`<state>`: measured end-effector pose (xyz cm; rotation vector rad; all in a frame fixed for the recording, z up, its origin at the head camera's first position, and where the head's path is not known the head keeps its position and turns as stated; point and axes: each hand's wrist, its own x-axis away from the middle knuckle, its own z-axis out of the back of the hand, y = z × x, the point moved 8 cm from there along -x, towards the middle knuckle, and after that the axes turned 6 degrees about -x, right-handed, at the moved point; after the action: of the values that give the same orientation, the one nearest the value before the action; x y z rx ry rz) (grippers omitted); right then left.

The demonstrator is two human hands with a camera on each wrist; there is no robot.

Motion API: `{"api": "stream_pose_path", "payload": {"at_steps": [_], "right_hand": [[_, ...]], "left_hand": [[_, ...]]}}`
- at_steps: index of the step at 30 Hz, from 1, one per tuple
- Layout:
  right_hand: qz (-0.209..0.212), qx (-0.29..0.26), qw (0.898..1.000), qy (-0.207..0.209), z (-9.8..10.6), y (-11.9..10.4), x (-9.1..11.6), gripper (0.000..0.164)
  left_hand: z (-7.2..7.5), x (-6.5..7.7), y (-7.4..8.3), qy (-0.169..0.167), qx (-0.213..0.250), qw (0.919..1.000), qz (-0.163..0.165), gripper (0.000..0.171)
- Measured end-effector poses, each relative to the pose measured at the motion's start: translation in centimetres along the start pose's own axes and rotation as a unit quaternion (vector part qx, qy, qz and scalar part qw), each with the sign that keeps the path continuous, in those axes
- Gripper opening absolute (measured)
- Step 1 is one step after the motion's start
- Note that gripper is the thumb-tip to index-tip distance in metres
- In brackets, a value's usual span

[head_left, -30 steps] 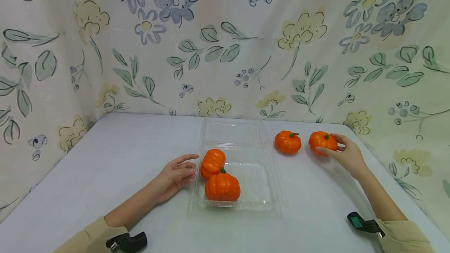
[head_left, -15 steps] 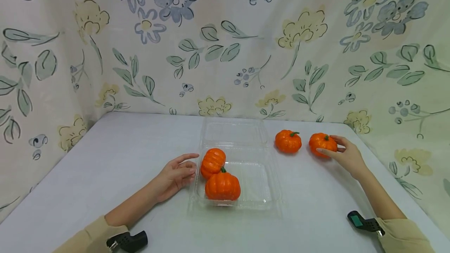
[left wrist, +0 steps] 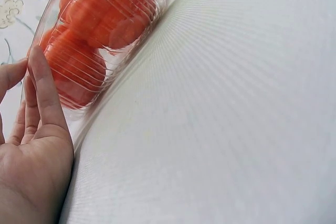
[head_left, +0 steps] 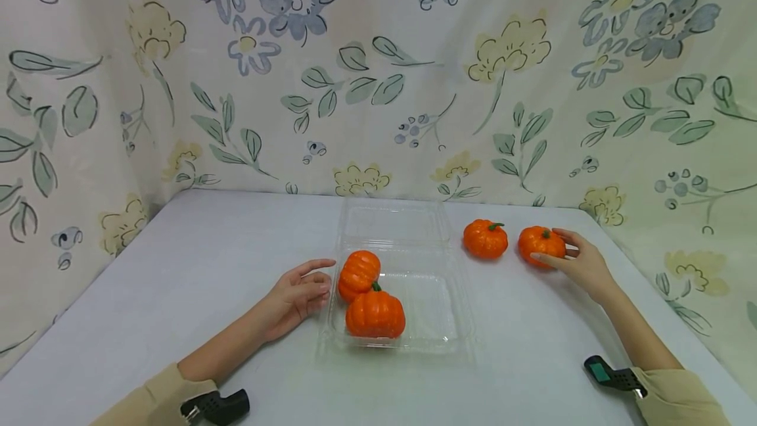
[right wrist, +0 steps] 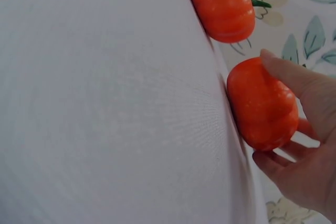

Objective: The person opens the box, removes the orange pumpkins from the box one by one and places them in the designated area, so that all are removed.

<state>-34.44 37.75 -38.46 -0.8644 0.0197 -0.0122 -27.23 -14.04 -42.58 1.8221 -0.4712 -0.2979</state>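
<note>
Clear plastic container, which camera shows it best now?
The head view: it shows the whole clear plastic container, lid open at the back, with two orange pumpkins inside. The left wrist view shows only part, close up, cut off at the picture's top. The right wrist view shows none of it.

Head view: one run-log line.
right hand: grips rightmost pumpkin | left hand: beside clear container | container: open, two pumpkins inside | other pumpkin: on table
</note>
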Motion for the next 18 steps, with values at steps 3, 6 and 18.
{"api": "stream_pose_path", "payload": {"at_steps": [3, 6, 18], "right_hand": [[0.005, -0.001, 1.000, -0.001, -0.10, -0.06, -0.03, 0.086], [0.005, -0.001, 1.000, -0.003, -0.22, -0.03, 0.01, 0.086], [0.018, 0.012, 1.000, 0.006, -0.22, -0.56, -0.01, 0.089]], "left_hand": [[0.03, -0.05, -0.08, -0.001, 0.001, 1.0000, 0.000, 0.036], [0.01, -0.03, -0.12, -0.001, 0.002, 1.0000, 0.000, 0.036], [-0.19, 0.10, 0.15, 0.001, 0.004, 1.0000, -0.001, 0.036]]}}
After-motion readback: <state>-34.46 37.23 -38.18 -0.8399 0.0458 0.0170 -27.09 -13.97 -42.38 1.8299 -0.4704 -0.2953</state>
